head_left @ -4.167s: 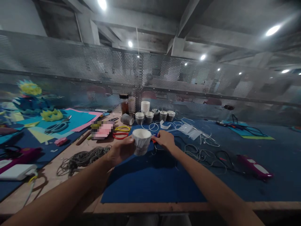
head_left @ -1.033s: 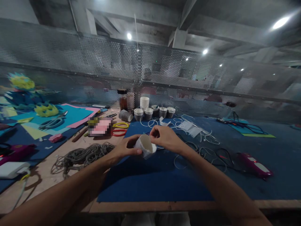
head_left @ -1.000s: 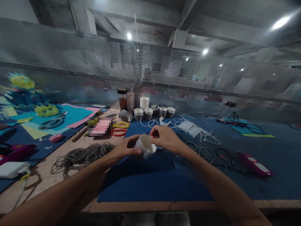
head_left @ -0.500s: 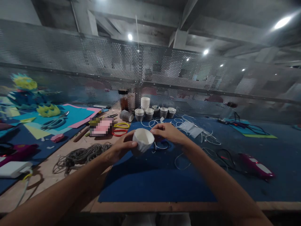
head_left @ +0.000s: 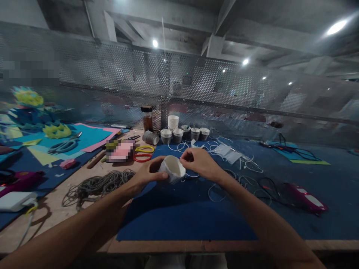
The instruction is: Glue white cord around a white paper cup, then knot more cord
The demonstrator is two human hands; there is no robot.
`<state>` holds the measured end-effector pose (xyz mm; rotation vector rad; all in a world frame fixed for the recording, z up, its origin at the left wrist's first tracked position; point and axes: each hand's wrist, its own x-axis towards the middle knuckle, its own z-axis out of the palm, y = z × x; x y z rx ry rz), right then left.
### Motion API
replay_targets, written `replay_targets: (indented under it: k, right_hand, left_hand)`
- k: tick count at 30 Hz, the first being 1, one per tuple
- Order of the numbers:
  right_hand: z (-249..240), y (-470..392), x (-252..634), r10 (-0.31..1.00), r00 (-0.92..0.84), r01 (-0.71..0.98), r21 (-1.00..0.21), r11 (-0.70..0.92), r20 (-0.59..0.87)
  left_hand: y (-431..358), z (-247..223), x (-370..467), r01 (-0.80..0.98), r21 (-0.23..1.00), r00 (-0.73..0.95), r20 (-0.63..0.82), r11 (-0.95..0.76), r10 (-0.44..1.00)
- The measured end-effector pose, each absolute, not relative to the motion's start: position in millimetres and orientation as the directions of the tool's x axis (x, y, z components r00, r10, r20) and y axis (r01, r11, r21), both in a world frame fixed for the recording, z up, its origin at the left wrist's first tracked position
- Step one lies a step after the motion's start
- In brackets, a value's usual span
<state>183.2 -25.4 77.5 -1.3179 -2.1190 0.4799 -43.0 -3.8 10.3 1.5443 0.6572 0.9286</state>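
Note:
My left hand grips a small paper cup with a whitish, ridged outside. The cup is held above the blue mat, tilted with its mouth to the right. At the cup's right rim, my right hand is closed in a pinch. What its fingertips hold, if anything, is too small to make out. Thin white cord loops on the mat below and behind my right hand. Several similar grey cups with white rims stand beyond my hands, and one grey cup lies on its side.
A stack of white cups and a brown jar stand at the back. Left are a grey cord bundle, red-and-yellow-handled scissors and coloured paper. A magenta device lies right.
The cup has tipped further to the right, its mouth now facing my right hand. My right hand has shifted slightly and its fingers are more curled at the rim.

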Motion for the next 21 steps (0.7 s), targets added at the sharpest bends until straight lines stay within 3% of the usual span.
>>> replay_targets:
  k: [4,7,11,21]
  right_hand:
    - [74,-26,181,0.875,-0.324,0.75,-0.465,0.469,0.361]
    - [74,-21,183,0.884,-0.346,0.639,-0.611,0.467,0.314]
    - [79,-16,185,0.918,-0.359,0.441,-0.837,0.324,0.166]
    - [70,-11,187,0.915,-0.334,0.442,-0.82,0.363,0.225]
  left_hand:
    - [-6,13,-42,-0.054,0.983,0.514,0.178,-0.175,0.839]
    - [-3,12,-42,-0.091,0.981,0.504,0.193,-0.17,0.842]
    - [1,10,-43,-0.19,0.966,0.527,0.251,-0.175,0.812]
    - [-1,12,-42,-0.183,0.968,0.479,0.24,-0.172,0.844]
